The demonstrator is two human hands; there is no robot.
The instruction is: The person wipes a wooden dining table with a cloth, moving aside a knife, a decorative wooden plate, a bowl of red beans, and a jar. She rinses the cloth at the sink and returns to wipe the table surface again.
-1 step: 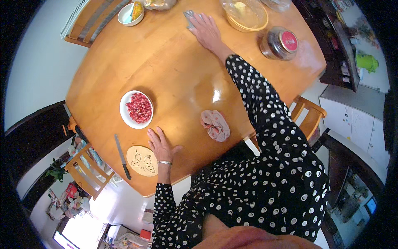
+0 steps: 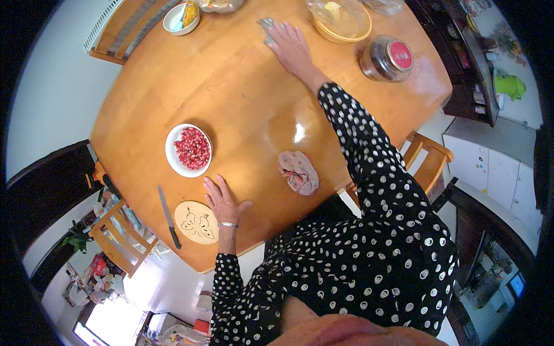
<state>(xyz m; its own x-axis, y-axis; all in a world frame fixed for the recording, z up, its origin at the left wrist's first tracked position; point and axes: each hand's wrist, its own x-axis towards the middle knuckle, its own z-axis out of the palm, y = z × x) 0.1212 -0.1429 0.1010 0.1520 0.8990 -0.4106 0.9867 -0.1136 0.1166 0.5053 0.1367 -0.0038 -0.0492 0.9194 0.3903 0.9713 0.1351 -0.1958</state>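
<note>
Both hands lie open as before: left hand (image 2: 222,200) flat, right hand (image 2: 290,45) on grey cloth (image 2: 266,27).

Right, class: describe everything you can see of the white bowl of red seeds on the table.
The white bowl is round, shallow and glossy, probably ceramic, with a wide plain rim. It stands upright on the wooden table, near the person's edge, and holds a heap of small red seeds that look like pomegranate. Nothing touches it: the left hand lies flat on the table just beside it, and a dark-handled knife lies nearby, apart from it.
</note>
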